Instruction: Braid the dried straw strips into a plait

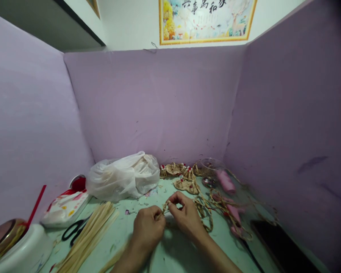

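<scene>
A tan braided straw cord (165, 207) spans the left hand (148, 227) and right hand (186, 215), both pinching it. Their grip partly hides it.

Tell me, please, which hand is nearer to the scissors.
Left. The left hand is right of the scissors, across the bundle of pale strips; the right hand is farther right.

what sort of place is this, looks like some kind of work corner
Probably a small handicraft workspace. The signs: woven pieces with red beads, a bundle of pale strips by dark-handled scissors, and a braided cord in the left hand and right hand.
</scene>
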A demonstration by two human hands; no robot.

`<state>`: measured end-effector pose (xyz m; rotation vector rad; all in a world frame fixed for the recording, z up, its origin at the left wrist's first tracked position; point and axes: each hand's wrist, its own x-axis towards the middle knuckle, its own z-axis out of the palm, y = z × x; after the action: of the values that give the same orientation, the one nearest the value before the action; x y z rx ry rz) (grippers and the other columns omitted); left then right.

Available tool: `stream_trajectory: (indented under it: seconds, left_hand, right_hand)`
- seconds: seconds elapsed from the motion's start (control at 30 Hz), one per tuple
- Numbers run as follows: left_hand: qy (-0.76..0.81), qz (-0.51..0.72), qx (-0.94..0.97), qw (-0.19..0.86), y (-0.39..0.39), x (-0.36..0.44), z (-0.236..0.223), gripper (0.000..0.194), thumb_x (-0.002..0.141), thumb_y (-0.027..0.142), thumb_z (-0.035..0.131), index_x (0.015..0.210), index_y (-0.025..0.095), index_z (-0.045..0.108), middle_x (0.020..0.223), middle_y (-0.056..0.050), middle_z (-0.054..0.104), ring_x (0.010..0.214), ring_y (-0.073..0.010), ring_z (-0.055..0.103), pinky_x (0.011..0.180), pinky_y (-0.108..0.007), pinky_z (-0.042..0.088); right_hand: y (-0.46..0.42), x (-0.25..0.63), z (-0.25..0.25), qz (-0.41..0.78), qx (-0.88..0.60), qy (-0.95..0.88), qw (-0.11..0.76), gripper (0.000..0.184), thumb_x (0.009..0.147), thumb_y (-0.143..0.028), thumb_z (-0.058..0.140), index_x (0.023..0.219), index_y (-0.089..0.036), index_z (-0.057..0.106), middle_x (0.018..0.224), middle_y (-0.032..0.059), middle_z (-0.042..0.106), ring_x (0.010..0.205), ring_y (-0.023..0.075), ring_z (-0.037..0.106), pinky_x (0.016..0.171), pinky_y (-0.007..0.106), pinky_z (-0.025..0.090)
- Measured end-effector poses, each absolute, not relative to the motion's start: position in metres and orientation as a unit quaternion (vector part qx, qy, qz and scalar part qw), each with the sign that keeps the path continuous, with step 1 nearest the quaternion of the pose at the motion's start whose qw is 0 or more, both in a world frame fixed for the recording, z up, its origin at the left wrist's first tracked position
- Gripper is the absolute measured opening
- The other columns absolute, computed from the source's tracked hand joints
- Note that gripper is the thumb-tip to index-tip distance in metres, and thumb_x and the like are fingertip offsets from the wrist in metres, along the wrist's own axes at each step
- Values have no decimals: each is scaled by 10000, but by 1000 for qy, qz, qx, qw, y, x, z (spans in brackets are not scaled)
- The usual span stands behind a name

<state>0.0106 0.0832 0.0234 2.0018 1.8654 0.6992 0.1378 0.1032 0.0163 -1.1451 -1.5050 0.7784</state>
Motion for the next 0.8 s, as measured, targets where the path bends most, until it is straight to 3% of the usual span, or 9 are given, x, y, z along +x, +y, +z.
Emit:
stream_trajectory:
  seconds: [0.17,0.3,0.4,0.57,0.8]
  left_hand:
    - [675,265,666,176,113,9,10,219,654,182,404,583,157,609,567,0,570,565,-106,479,516,-200,279]
    - [706,252,629,207,142,10,-3,216,634,160,421,596,153,633,593,-26,597,601,-123,523,532,-203,311]
    - [725,238,607,223,155,15,-9,207,621,156,436,607,157,642,624,-48,617,627,-148,553,528,-216,324]
    - [758,222,586,183,158,28,-9,243,665,197,421,733,177,653,756,-88,647,706,-193,591,539,-243,345]
    - [758,191,599,172,158,31,-7,253,676,217,425,779,166,650,802,-109,651,770,-211,597,583,-259,374]
  right_hand:
    - [141,130,-2,312,-511,-649,469,82,673,-216,447,643,-154,493,559,-17,511,529,96,453,513,192,325]
    - [174,127,-15,246,-597,-651,399,103,627,-208,476,627,-148,560,557,6,568,529,106,482,502,198,310]
    - [188,130,-20,269,-636,-620,371,140,607,-205,483,593,-125,597,526,34,589,504,120,505,486,204,322]
    - [200,134,-23,279,-629,-617,382,230,608,-231,514,683,-87,678,620,86,652,578,158,570,532,221,375]
    - [208,134,-23,210,-645,-672,298,220,637,-216,527,720,-128,711,720,97,682,673,181,600,591,237,374]
